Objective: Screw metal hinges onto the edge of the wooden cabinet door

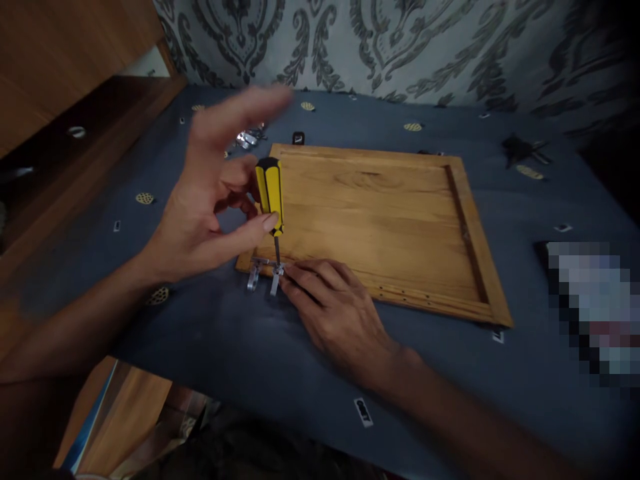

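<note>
My left hand (210,193) pinches a yellow and black screwdriver (271,193) between thumb and fingers, its index finger stretched up and blurred. The screwdriver stands upright with its tip on a small metal hinge (265,272) at the near left corner of a wooden cabinet door (380,220). My right hand (335,310) lies on the blue cloth with its fingertips pressed against the hinge and the door's near edge. The door lies flat, inner side up.
A blue patterned cloth (250,347) covers the table. More metal hardware (249,138) lies beyond the door at the back left, dark parts (520,150) at the back right. A wooden shelf (75,133) runs along the left. A blurred-out object (590,307) sits at the right.
</note>
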Demonstrator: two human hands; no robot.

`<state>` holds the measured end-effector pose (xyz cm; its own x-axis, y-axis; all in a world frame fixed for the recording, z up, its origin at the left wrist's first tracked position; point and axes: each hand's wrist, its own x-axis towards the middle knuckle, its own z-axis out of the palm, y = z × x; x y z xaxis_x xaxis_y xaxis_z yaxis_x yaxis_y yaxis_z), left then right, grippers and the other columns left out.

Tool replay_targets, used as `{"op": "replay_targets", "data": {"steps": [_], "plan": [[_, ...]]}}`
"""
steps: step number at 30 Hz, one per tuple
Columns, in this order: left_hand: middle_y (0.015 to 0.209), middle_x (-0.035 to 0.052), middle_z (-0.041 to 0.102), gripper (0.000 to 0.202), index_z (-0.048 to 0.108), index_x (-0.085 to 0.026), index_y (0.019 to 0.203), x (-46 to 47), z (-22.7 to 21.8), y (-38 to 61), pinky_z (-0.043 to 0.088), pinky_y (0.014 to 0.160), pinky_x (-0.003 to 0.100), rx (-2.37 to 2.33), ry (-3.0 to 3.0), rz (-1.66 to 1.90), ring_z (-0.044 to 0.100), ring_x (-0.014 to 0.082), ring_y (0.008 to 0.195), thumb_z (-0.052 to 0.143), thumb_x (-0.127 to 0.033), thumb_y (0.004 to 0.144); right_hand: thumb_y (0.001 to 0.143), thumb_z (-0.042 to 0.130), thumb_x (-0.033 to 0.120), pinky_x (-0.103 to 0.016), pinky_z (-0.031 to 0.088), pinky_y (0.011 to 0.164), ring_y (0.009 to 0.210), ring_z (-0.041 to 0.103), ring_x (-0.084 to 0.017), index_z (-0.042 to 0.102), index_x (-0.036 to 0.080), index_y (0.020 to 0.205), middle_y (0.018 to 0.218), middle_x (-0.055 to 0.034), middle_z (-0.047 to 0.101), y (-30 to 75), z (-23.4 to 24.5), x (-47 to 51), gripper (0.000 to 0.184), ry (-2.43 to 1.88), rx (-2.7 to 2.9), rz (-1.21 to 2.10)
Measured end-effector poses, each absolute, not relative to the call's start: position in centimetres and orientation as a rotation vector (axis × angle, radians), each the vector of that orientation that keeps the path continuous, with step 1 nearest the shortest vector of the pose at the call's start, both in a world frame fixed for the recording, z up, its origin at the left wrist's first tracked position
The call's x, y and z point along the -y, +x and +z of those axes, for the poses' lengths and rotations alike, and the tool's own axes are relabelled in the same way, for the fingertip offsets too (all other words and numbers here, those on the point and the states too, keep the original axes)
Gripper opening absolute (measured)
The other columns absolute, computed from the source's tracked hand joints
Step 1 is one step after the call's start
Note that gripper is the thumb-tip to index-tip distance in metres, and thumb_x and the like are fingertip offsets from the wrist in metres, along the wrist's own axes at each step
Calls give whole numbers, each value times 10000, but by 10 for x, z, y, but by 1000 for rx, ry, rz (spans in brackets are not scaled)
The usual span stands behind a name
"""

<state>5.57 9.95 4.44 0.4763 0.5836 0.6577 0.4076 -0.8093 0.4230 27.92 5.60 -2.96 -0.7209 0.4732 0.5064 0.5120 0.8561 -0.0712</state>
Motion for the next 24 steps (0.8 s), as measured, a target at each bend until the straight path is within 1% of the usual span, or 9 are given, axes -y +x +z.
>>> {"op": "replay_targets", "data": {"steps": [2, 4, 8, 12, 15, 18, 20, 22, 24], "plan": [[1359, 45, 557, 599, 452, -251, 1444, -101, 44, 53, 600, 717, 161, -834, 2626, 1163, 665, 101, 1015, 660, -128, 896, 983, 509, 98, -421, 524, 917, 1093, 619, -252, 743, 128, 1127, 1156, -114, 752, 279, -30, -56, 276, -718, 2511, -88], [1317, 56, 601, 533, 504, -208, 1401, -101, 44, 51, 593, 721, 149, -861, 2658, 1147, 654, 114, 1054, 664, -123, 900, 959, 556, 86, -419, 518, 927, 1101, 618, -255, 739, 114, 1133, 1149, -124, 750, 280, -31, -56, 254, -712, 2513, -76], [1260, 44, 647, 535, 549, -240, 1379, -103, 38, 52, 604, 673, 174, -780, 2599, 1282, 685, 117, 952, 742, -212, 880, 945, 568, 68, -421, 521, 921, 1102, 619, -257, 739, 113, 1136, 1147, -129, 751, 281, -31, -56, 260, -711, 2510, -76], [1221, 31, 682, 530, 592, -267, 1350, -101, 35, 55, 614, 697, 210, -823, 2574, 1378, 704, 119, 911, 759, -160, 858, 975, 518, 83, -426, 530, 912, 1090, 622, -253, 744, 134, 1123, 1156, -117, 753, 280, -32, -57, 275, -711, 2510, -92], [1270, 41, 671, 537, 568, -244, 1372, -97, 39, 55, 616, 747, 214, -862, 2602, 1290, 713, 130, 966, 723, -109, 875, 979, 516, 86, -411, 523, 931, 1096, 625, -244, 738, 136, 1121, 1163, -103, 753, 280, -32, -57, 268, -719, 2505, -103], [1350, 63, 587, 643, 441, -251, 1473, -95, 45, 55, 628, 768, 210, -781, 2552, 1158, 719, 126, 987, 678, -96, 896, 979, 512, 82, -398, 518, 937, 1086, 628, -239, 738, 142, 1118, 1154, -90, 754, 279, -31, -56, 272, -729, 2508, -113], [1289, 52, 583, 652, 392, -278, 1491, -95, 47, 55, 633, 764, 218, -751, 2459, 1103, 719, 117, 967, 634, -92, 915, 979, 510, 81, -400, 519, 927, 1068, 628, -242, 738, 129, 1117, 1143, -97, 755, 279, -31, -56, 271, -726, 2511, -113], [1153, 30, 624, 594, 417, -274, 1459, -95, 47, 55, 627, 768, 215, -761, 2394, 1094, 714, 113, 949, 605, -84, 928, 982, 502, 84, -403, 522, 914, 1056, 624, -245, 738, 117, 1114, 1133, -104, 755, 280, -30, -56, 273, -721, 2510, -105], [1115, 26, 630, 557, 434, -260, 1435, -94, 46, 56, 627, 775, 211, -774, 2368, 1089, 715, 112, 948, 601, -86, 933, 988, 493, 89, -403, 521, 910, 1055, 620, -243, 741, 125, 1113, 1129, -101, 755, 279, -30, -56, 280, -718, 2508, -102]]}}
